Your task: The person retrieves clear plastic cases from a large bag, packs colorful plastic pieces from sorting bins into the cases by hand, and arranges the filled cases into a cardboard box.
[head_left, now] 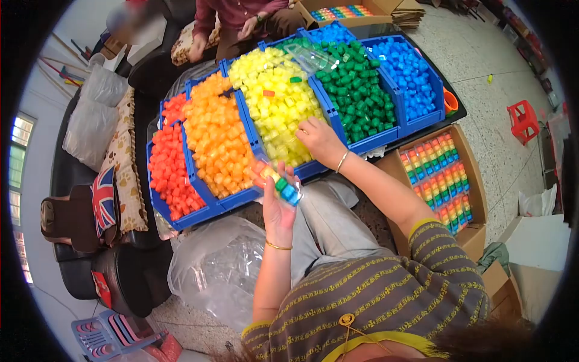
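While holding a clear pack (pixel 283 186) just off the near edge of the blue bins (pixel 374 140) in the left hand (pixel 277 208), reaches with the right hand (pixel 321 143) into the near part of the yellow pieces (pixel 274 114). Has the left fingers clamped on the pack; has the right fingers bent and drawn in at the yellow pieces, but cannot tell whether closed on one. Seems partway through this pack: shows blue and green toward the near right end, and yellow to orange toward the far left end, partly hidden by the fingers, so cannot count the filled cells. Count as done, most likely, the rows of filled packs (pixel 437 181) in the near box (pixel 476 188) at right, banded from red through to blue, and probably the similar ones in the far box (pixel 356 20). Reckon the near box well along, with three rows on view; cannot see how deep. Judge plenty left: besides the yellow, see red pieces (pixel 169 175) at far left, then orange pieces (pixel 217 145), with green pieces (pixel 362 96) and blue pieces (pixel 413 78) to the right, all in thick heaps. Spot one stray orange piece (pixel 269 93) and one stray green piece (pixel 295 79) on the yellow. Note also clear trays (pixel 310 58), apparently unfilled, lying across the far bins, and a plastic bag (pixel 211 271) on the floor at near left, contents unclear.
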Available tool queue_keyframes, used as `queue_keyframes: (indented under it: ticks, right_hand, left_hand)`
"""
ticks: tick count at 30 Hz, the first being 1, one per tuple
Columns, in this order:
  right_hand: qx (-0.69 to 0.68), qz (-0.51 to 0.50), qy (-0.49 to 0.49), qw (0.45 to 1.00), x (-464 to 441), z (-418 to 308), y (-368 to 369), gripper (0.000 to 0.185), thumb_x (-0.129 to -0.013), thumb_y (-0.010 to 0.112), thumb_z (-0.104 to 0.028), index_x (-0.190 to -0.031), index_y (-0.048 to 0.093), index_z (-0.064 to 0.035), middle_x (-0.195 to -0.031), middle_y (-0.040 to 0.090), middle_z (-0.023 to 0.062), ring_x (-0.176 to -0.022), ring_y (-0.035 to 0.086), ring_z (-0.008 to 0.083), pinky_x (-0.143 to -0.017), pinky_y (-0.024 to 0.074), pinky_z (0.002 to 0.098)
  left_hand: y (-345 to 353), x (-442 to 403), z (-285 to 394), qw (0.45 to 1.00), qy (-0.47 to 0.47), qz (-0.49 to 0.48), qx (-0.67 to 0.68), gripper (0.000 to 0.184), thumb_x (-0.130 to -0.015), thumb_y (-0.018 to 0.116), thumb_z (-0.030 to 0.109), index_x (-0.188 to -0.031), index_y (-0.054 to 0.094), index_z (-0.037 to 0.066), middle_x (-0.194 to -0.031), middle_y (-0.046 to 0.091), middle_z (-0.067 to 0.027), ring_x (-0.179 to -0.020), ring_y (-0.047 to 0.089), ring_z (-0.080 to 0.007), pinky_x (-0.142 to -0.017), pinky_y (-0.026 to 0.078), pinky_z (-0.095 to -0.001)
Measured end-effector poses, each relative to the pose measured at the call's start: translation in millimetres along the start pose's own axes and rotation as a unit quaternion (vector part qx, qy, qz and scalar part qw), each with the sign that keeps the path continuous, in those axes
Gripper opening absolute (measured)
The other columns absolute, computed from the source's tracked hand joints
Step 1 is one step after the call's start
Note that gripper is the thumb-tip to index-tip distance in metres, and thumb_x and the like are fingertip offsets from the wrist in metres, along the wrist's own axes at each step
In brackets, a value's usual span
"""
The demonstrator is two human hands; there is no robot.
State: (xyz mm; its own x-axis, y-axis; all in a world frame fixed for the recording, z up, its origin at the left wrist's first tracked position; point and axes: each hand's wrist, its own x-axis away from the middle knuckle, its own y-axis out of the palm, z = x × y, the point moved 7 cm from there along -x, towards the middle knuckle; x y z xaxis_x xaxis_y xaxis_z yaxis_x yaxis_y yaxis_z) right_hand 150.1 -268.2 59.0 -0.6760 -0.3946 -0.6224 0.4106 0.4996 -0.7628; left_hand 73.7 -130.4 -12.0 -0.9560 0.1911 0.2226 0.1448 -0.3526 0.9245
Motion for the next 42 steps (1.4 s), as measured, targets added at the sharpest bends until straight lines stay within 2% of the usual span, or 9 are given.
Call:
queue_keyframes:
  ticks: [11, 13, 16, 19, 27, 31, 35, 37, 42]
  right_hand:
    - [-0.243, -0.041, 0.076, 0.966, 34, -43, -73, 0.02, -0.078, 0.069, -0.016, -0.095, 0.067, -0.0056, -0.078, 0.061, 0.0116, -0.076, 0.061, 0.0302, -0.066, 0.0488, 0.0381]
    - [-0.33, 0.032, 0.211, 0.919, 50, 14, -99, 0.01, -0.081, 0.07, -0.016, -0.083, 0.071, -0.0059, -0.078, 0.063, 0.0101, -0.075, 0.062, 0.0234, -0.068, 0.0489, 0.0342]
    - [-0.04, 0.219, 0.359, 0.906, 100, 138, -143, 0.007, -0.082, 0.068, -0.011, -0.085, 0.069, -0.0046, -0.081, 0.064, 0.0119, -0.076, 0.062, 0.0256, -0.069, 0.0504, 0.0344]
    - [0.109, 0.174, 0.456, 0.866, 165, 247, -130, 0.025, -0.081, 0.07, -0.016, -0.102, 0.063, -0.0051, -0.101, 0.06, 0.0186, -0.094, 0.059, 0.0361, -0.081, 0.0488, 0.0435]
    - [0.171, 0.175, 0.418, 0.875, 173, 270, -121, 0.027, -0.078, 0.072, -0.012, -0.1, 0.059, -0.0053, -0.093, 0.063, 0.0136, -0.088, 0.059, 0.0318, -0.08, 0.0471, 0.0393]
    - [-0.208, 0.201, 0.35, 0.891, 121, 184, -139, 0.016, -0.082, 0.069, -0.008, -0.098, 0.066, -0.0041, -0.096, 0.066, 0.005, -0.082, 0.06, 0.0141, -0.07, 0.0476, 0.0275]
    - [-0.423, -0.049, 0.347, 0.835, 89, 63, -114, 0.008, -0.083, 0.067, -0.004, -0.091, 0.067, -0.0021, -0.094, 0.065, 0.0052, -0.085, 0.061, 0.0143, -0.072, 0.0484, 0.0279]
    - [-0.356, -0.059, 0.164, 0.918, 83, 40, -109, 0.008, -0.083, 0.066, -0.004, -0.091, 0.066, -0.0014, -0.093, 0.065, 0.0086, -0.085, 0.062, 0.0187, -0.073, 0.0494, 0.03]
    - [-0.082, 0.068, 0.175, 0.979, 88, 99, -122, 0.018, -0.082, 0.064, -0.002, -0.1, 0.066, -0.0052, -0.1, 0.062, 0.0096, -0.088, 0.063, 0.0258, -0.073, 0.0522, 0.0343]
  left_hand:
    - [20, -19, -36, 0.991, 0.016, 0.038, -0.127, 0.054, -0.091, 0.065, 0.024, -0.139, 0.042, 0.013, -0.134, 0.051, -0.0106, -0.119, 0.052, -0.0239, -0.101, 0.043, -0.0386]
    - [25, -21, -44, 0.993, -0.021, 0.036, -0.111, 0.052, -0.091, 0.064, 0.025, -0.137, 0.044, 0.013, -0.132, 0.053, -0.0102, -0.116, 0.053, -0.0238, -0.099, 0.044, -0.039]
    - [34, -22, -50, 0.998, -0.036, -0.011, -0.05, 0.05, -0.09, 0.066, 0.027, -0.134, 0.047, 0.013, -0.129, 0.055, -0.0102, -0.108, 0.056, -0.0225, -0.096, 0.046, -0.0404]
    - [40, -25, -60, 0.997, -0.054, -0.059, 0.024, 0.05, -0.089, 0.066, 0.03, -0.131, 0.049, 0.009, -0.125, 0.056, -0.0108, -0.106, 0.056, -0.0221, -0.096, 0.045, -0.0428]
    - [27, -37, -89, 0.995, -0.077, -0.034, -0.061, 0.049, -0.089, 0.068, 0.026, -0.131, 0.05, 0.007, -0.121, 0.06, -0.0096, -0.11, 0.058, -0.0242, -0.099, 0.046, -0.0414]
    - [27, -40, -107, 0.988, -0.124, -0.025, -0.089, 0.045, -0.091, 0.065, 0.026, -0.129, 0.05, 0.006, -0.119, 0.06, -0.0108, -0.107, 0.06, -0.0246, -0.096, 0.049, -0.0413]
    - [33, -46, -124, 0.977, -0.17, -0.045, -0.123, 0.042, -0.092, 0.064, 0.026, -0.125, 0.052, 0.002, -0.113, 0.063, -0.0101, -0.101, 0.063, -0.0209, -0.09, 0.053, -0.0373]
    - [41, -44, -127, 0.975, -0.173, -0.054, -0.127, 0.041, -0.093, 0.063, 0.027, -0.124, 0.053, 0.002, -0.112, 0.064, -0.0094, -0.1, 0.063, -0.0193, -0.089, 0.053, -0.0356]
    - [46, -41, -119, 0.982, -0.16, -0.049, -0.084, 0.043, -0.092, 0.064, 0.023, -0.127, 0.05, 0.003, -0.114, 0.063, -0.0115, -0.104, 0.063, -0.0235, -0.09, 0.053, -0.0392]
